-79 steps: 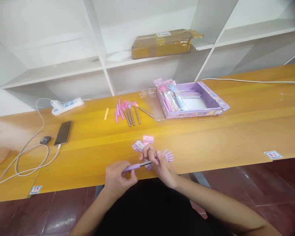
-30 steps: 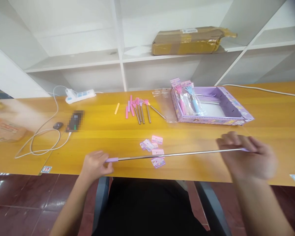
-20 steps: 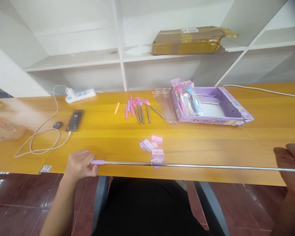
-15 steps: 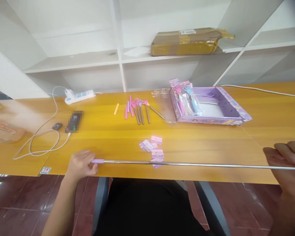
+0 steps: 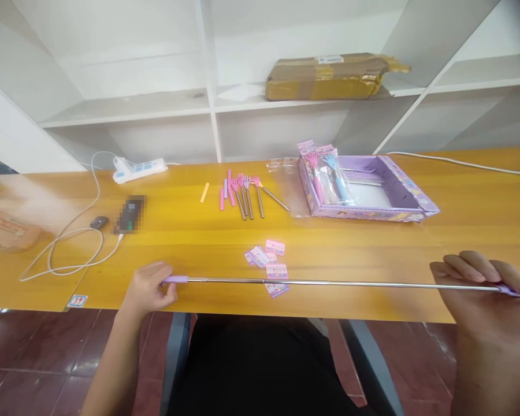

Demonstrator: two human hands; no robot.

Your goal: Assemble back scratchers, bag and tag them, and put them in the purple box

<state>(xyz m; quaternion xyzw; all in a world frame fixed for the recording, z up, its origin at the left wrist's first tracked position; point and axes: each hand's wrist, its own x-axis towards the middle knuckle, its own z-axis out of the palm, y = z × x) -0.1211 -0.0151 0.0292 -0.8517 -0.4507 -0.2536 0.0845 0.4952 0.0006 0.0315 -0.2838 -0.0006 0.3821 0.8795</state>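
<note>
A long thin metal rod point(image 5: 312, 282) stretches level above the table's front edge. My left hand point(image 5: 151, 287) is closed round its lilac handle end. At the far right my right hand point(image 5: 487, 289), palm up, has its fingers curled over the rod's other end, where a lilac tip shows. Beneath the rod's middle lie small pink and purple cards point(image 5: 277, 271). Farther back are several metal rods with pink and purple claw heads point(image 5: 248, 196), with pink and lilac tubes point(image 5: 222, 199) beside them and a yellow tube point(image 5: 204, 192) to their left.
A purple open box point(image 5: 377, 214) holds bagged pink and blue claw scratchers. Clear bags lie left of it. Power strip point(image 5: 141, 170), cables, mouse point(image 5: 99, 222) and a pixelated device are on the left. A taped carton point(image 5: 325, 78) sits on the shelf.
My right hand has moved left and further into view, its palm turned up, and the rod's lilac end now shows there. My left hand has shifted slightly right.
</note>
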